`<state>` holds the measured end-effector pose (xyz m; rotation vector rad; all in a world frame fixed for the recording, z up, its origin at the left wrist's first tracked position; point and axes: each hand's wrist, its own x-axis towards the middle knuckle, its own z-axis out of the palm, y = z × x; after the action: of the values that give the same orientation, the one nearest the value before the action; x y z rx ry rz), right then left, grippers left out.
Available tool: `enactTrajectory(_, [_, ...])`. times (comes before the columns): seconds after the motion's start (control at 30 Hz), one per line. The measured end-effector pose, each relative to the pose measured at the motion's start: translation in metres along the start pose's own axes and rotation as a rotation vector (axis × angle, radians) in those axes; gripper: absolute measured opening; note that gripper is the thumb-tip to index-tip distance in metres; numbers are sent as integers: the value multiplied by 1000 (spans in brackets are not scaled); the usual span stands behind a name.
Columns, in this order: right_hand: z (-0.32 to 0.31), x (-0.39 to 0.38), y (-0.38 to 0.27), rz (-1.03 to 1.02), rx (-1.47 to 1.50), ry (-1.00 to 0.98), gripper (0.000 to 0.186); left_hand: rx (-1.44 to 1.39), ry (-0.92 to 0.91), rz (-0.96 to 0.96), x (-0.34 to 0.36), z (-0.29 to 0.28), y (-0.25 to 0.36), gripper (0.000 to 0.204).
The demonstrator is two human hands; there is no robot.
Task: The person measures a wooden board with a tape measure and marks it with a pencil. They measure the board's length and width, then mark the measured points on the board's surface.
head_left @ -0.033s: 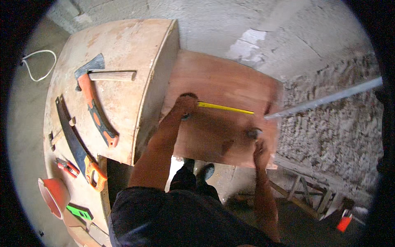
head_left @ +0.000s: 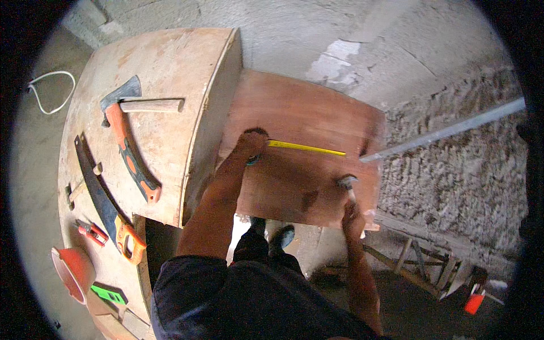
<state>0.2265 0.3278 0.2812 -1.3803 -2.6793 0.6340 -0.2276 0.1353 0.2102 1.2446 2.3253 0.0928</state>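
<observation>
My left hand (head_left: 253, 145) is closed round a tape measure whose dark case is mostly covered by the fingers. Its yellow blade (head_left: 306, 148) stretches rightward over a reddish-brown plywood board (head_left: 289, 105). In my right hand (head_left: 353, 220), near the board's right front corner, is a hammer (head_left: 347, 181). The fingers wrap its handle, and the head points away from me above the board. The head is slightly blurred, and I cannot tell whether it touches the wood.
On the pale plywood bench (head_left: 170, 68) at left lie an axe (head_left: 129, 150), a handsaw (head_left: 105, 201), red-handled pliers (head_left: 93, 232), a green level (head_left: 109, 293) and an orange bowl (head_left: 73, 272). A metal bar (head_left: 447, 130) slants in from the right, before a rough wall (head_left: 459, 181).
My right hand has shifted slightly toward me, showing more of the hammer's handle. The whole view has slid a little. My left hand stays on the tape measure.
</observation>
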Motion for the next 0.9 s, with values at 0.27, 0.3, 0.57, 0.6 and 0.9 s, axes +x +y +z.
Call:
enactTrajectory(0.27, [26,-329,206,146,-131,-287,41,-103,26,-113,-20,-5,13,36])
enactTrajectory(0.3, [22,-356,231,363,-123,-432,43,-106,-1,-130,-23,-1,14,37])
enactTrajectory(0.57, [17,-388,314,754,216,-425,46,-469,150,-16,-105,68,42,38])
enactTrajectory(0.6, [24,-372,321,740,269,-415,47,-604,103,-47,-124,78,54,38])
enactTrajectory(0.9, [22,-171,323,7,628,-517,48,-799,392,-184,-274,170,164,34])
